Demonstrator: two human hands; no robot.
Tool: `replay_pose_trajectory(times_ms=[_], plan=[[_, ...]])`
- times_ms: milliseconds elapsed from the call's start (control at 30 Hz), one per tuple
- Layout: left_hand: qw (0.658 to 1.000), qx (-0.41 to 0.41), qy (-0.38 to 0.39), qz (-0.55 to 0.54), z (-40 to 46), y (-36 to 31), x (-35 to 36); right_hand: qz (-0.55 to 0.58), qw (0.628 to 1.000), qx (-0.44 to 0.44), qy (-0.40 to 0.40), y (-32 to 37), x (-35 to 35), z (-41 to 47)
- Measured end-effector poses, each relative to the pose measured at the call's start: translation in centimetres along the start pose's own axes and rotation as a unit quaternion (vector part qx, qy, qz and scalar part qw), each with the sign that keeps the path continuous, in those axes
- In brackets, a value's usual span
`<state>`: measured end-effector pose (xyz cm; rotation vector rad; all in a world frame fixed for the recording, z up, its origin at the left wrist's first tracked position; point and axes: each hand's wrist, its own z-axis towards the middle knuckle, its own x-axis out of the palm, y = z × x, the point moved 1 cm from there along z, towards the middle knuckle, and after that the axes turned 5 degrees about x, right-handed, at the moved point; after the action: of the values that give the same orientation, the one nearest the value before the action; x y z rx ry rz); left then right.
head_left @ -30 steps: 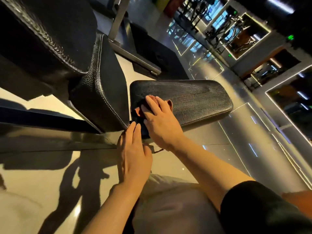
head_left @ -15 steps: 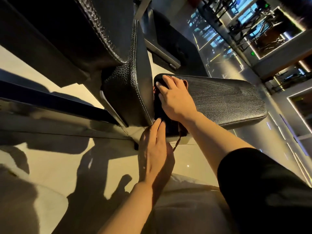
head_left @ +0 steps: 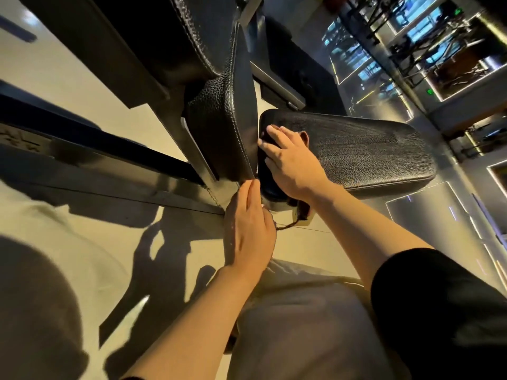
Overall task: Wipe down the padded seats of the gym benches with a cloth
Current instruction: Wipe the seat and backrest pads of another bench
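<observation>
A black padded bench seat [head_left: 365,152] lies flat in the middle of the view. My right hand [head_left: 290,160] presses a dark cloth [head_left: 304,138] flat onto the seat's near-left end, fingers straight. Most of the cloth is hidden under the hand; a corner of it hangs below the seat edge [head_left: 300,212]. My left hand [head_left: 247,229] rests with straight fingers against the lower corner of the upright black back pad [head_left: 222,124], just left of the seat.
A larger black pad [head_left: 153,31] and dark metal frame bars [head_left: 90,149] fill the upper left. The pale glossy floor [head_left: 68,242] shows my shadow. Other gym machines [head_left: 411,37] stand far off at the upper right. My knee in grey trousers [head_left: 301,325] is below.
The view has shifted, and my right hand with the cloth has slid toward the seat's left end beside the back pad. My left hand stays at the pad's lower corner.
</observation>
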<state>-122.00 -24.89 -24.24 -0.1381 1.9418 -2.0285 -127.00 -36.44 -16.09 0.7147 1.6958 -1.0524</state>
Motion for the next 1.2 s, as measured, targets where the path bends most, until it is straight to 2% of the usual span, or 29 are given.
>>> replay_pose_trajectory(times_ms=[200, 400, 500, 600, 667, 733, 800, 900, 967, 1067, 1133, 1200], plan=[[1.0, -0.007, 0.017, -0.003, -1.1, -0.5, -0.3, 0.003, 0.999, -0.028, -0.016, 0.9, 0.0, -3.5], [0.999, 0.018, 0.029, 0.005, -1.8, -0.1, -0.5, 0.012, 0.995, -0.055, -0.081, 1.0, 1.2, -6.5], [0.999, 0.032, 0.021, -0.022, -2.3, -0.2, -0.8, 0.03, 0.995, -0.054, -0.083, 1.2, 2.0, -7.8], [0.998, 0.043, 0.0, -0.051, -2.8, -0.3, -1.1, 0.073, 0.994, -0.028, -0.08, 1.5, 2.1, -9.0], [0.997, 0.056, 0.002, -0.058, -3.2, -0.7, -1.4, 0.142, 0.985, 0.001, -0.096, 1.7, 1.7, -9.6], [0.995, 0.074, 0.018, -0.067, -3.2, -1.4, -1.6, 0.255, 0.959, 0.033, -0.122, 1.9, 0.9, -10.1], [0.992, 0.101, 0.028, -0.069, -3.0, -2.2, -1.9, 0.366, 0.916, 0.066, -0.149, 2.0, 0.4, -10.4], [0.985, 0.152, 0.036, -0.069, -2.4, -3.5, -2.4, 0.48, 0.858, 0.098, -0.151, 2.2, -0.8, -10.9], [0.984, 0.167, 0.049, -0.042, -2.0, -4.4, -2.8, 0.571, 0.803, 0.112, -0.129, 2.3, -1.6, -11.2], [0.979, 0.199, 0.039, -0.027, -1.0, -5.7, -3.8, 0.689, 0.709, 0.086, -0.12, 1.7, -3.0, -11.8], [0.978, 0.206, 0.021, -0.014, 0.0, -6.9, -4.9, 0.707, 0.693, 0.042, -0.135, 1.3, -4.0, -12.1], [0.976, 0.22, 0.008, -0.006, 1.1, -8.6, -5.9, 0.692, 0.703, 0.015, -0.166, 1.1, -4.8, -12.2]])
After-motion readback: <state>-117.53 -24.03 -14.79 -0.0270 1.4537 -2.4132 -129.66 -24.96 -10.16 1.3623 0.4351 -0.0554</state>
